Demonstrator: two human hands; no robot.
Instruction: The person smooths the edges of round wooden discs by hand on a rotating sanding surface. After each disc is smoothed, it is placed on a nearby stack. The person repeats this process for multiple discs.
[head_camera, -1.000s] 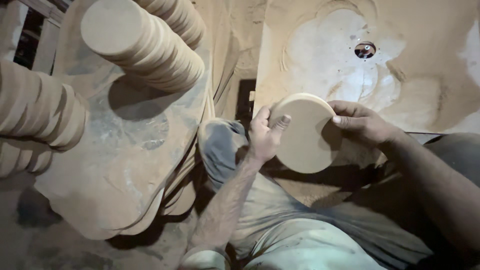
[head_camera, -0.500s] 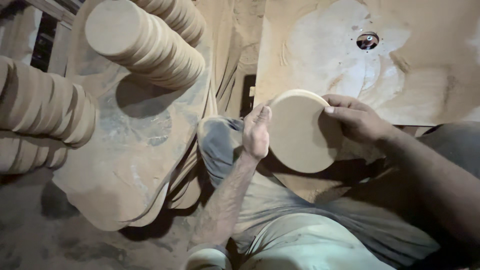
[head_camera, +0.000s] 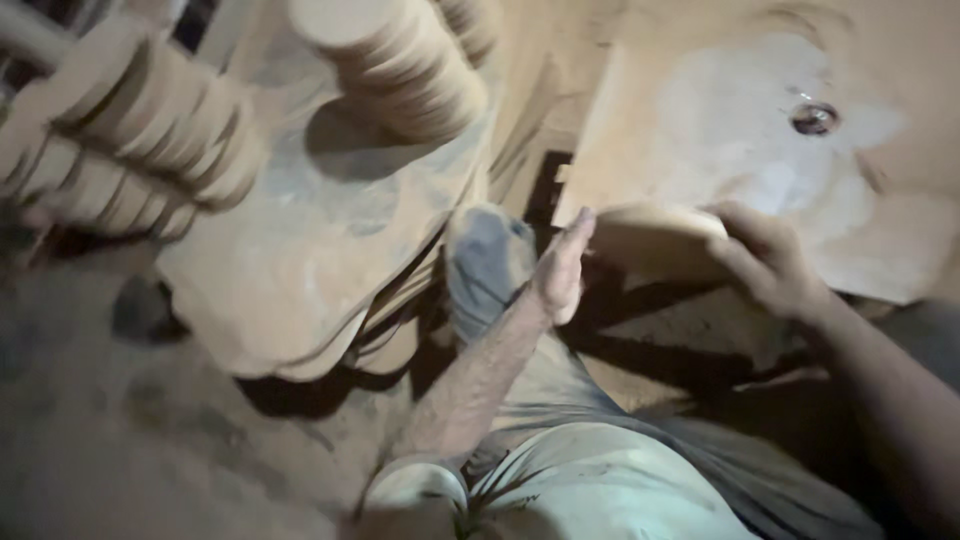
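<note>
I hold a round tan wooden disc (head_camera: 650, 238) between both hands, now tipped nearly edge-on above my lap. My left hand (head_camera: 562, 270) presses flat against its left rim. My right hand (head_camera: 765, 258) grips its right rim with fingers curled over the top. The disc hovers at the near edge of a dusty wooden work board (head_camera: 760, 150) with a small metal fitting (head_camera: 813, 118) set in it.
A leaning stack of similar wooden discs (head_camera: 400, 60) rests on a flat dusty slab (head_camera: 300, 260) at upper left. More disc rows (head_camera: 130, 150) lie at far left. My knee (head_camera: 487, 255) and dusty trousers fill the lower middle; the ground lies below left.
The disc has tilted from face-up to nearly edge-on and moved toward the work board. Both hands stayed on its rims. The view shifted closer and is blurred.
</note>
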